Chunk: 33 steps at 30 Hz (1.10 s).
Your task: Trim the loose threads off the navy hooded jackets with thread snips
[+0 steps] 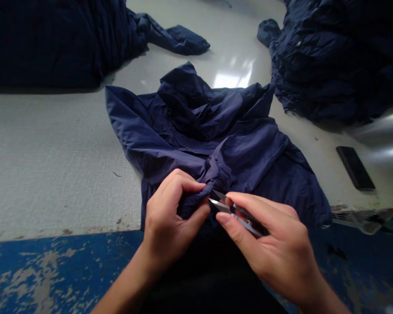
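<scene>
A crumpled navy blue garment (249, 152) lies over the table's front edge. My left hand (173, 213) pinches a bunched fold of it between thumb and fingers. In my right hand (275, 240) is a pair of thread snips (245, 220), held between thumb and fingers. The two blades are apart, and their tips point left at the pinched fold, close to my left fingertips. Whether the blades touch the cloth or a thread, I cannot tell.
Dark blue fabric is heaped at the back left (52, 43) and back right (327, 61). A black phone (355, 168) lies on the pale table (52, 165) at right. Below the table edge shows a worn blue floor (52, 274).
</scene>
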Each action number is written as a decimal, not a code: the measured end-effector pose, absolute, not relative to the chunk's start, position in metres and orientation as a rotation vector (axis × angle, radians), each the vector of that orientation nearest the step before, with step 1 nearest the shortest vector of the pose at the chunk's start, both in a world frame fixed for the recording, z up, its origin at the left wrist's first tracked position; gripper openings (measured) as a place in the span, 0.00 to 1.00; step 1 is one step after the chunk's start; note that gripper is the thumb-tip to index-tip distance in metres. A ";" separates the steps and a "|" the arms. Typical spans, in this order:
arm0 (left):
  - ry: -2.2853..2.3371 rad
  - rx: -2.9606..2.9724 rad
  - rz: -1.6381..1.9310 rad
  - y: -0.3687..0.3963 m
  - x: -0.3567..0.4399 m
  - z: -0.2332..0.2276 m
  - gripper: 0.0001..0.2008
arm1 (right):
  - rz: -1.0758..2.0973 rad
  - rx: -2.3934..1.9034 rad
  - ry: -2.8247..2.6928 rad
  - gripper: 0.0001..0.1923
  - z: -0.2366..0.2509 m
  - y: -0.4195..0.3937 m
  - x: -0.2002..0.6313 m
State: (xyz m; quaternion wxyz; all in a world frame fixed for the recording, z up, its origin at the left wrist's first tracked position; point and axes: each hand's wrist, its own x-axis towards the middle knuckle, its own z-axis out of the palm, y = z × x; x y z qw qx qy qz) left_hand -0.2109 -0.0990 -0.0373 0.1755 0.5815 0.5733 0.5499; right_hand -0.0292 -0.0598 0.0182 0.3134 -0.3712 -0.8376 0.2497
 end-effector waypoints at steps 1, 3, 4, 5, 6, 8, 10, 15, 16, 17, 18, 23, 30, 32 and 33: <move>1.627 1.666 1.562 -0.099 -0.212 -0.037 0.11 | 0.644 -0.968 -2.214 0.08 0.017 -0.060 -0.032; 1.636 1.702 1.570 -0.100 -0.213 -0.037 0.11 | 0.614 -0.954 -2.219 0.08 0.016 -0.059 -0.036; 1.642 1.717 1.576 -0.100 -0.213 -0.037 0.11 | 0.599 -0.951 -2.216 0.08 0.016 -0.058 -0.037; 1.648 1.732 1.580 -0.099 -0.213 -0.037 0.11 | 0.589 -0.947 -2.216 0.08 0.016 -0.058 -0.038; 1.656 1.747 1.583 -0.099 -0.213 -0.037 0.11 | 0.581 -0.942 -2.214 0.08 0.015 -0.058 -0.040; 1.672 1.770 1.582 -0.099 -0.213 -0.037 0.11 | 0.578 -0.934 -2.215 0.08 0.014 -0.057 -0.042; 1.681 1.788 1.582 -0.099 -0.212 -0.037 0.11 | 0.579 -0.924 -2.212 0.08 0.012 -0.057 -0.044; 1.701 1.803 1.580 -0.099 -0.212 -0.040 0.11 | 0.610 -0.946 -2.193 0.08 0.009 -0.058 -0.046; 1.706 1.803 1.581 -0.098 -0.212 -0.040 0.11 | 0.619 -0.961 -2.192 0.07 0.009 -0.058 -0.046; 1.709 1.804 1.581 -0.098 -0.212 -0.040 0.11 | 0.625 -0.972 -2.192 0.07 0.008 -0.058 -0.046; 1.711 1.805 1.580 -0.098 -0.211 -0.040 0.12 | 0.627 -0.984 -2.190 0.06 0.008 -0.058 -0.046; 1.723 1.809 1.575 -0.097 -0.210 -0.040 0.12 | 0.606 -0.983 -2.181 0.05 0.008 -0.056 -0.047; 1.728 1.800 1.566 -0.098 -0.210 -0.040 0.12 | 0.613 -0.984 -2.172 0.07 0.008 -0.058 -0.045; 1.738 1.800 1.569 -0.097 -0.209 -0.039 0.12 | 0.614 -0.987 -2.174 0.08 0.007 -0.059 -0.045; 1.743 1.800 1.572 -0.097 -0.208 -0.039 0.12 | 0.614 -0.989 -2.174 0.08 0.007 -0.059 -0.045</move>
